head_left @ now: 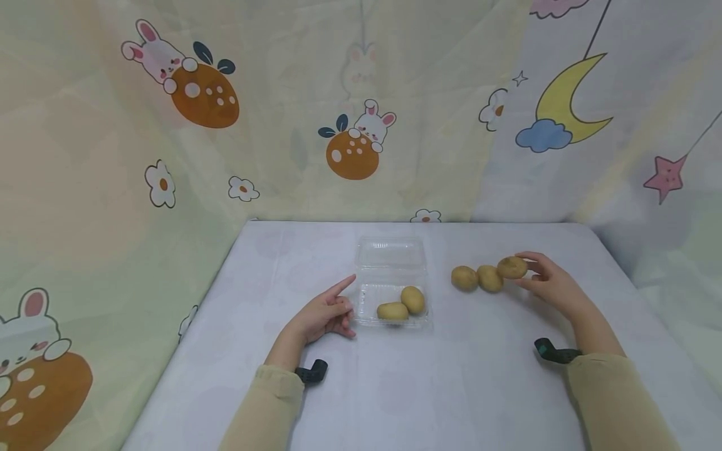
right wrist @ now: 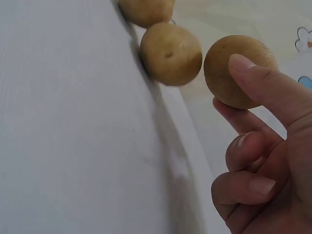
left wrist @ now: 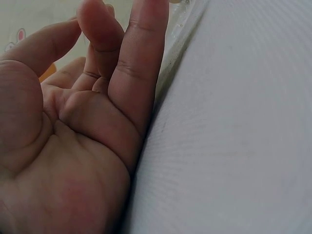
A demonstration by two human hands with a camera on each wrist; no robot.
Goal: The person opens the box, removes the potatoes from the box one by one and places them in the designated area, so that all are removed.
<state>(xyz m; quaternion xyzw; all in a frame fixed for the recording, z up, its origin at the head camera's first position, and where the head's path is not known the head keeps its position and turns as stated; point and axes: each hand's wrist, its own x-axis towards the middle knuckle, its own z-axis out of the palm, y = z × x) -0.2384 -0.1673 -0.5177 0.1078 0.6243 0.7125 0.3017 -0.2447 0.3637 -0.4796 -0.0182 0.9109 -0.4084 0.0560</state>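
Observation:
Between the thumb and index finger of my right hand [head_left: 547, 282], a potato [head_left: 512, 267] is pinched. The right wrist view shows this potato [right wrist: 234, 68] raised off the table, its other fingers curled below. Two more potatoes, one at the left [head_left: 464, 278] and one in the middle [head_left: 490, 279], lie beside it on the table. A clear plastic clamshell box [head_left: 366, 307] stands with its lid [head_left: 390, 254] laid back. Inside are an upright-looking potato [head_left: 413, 300] and a sideways one [head_left: 392, 311]. My left hand [head_left: 324, 316] rests at the box's left side, index finger extended, holding nothing.
A white cloth covers the table [head_left: 451, 388]. Behind and on both sides hangs a printed curtain [head_left: 282, 125] with cartoon rabbits, flowers and a moon. Each wrist wears a small black camera, at the left [head_left: 313, 372] and the right [head_left: 555, 352].

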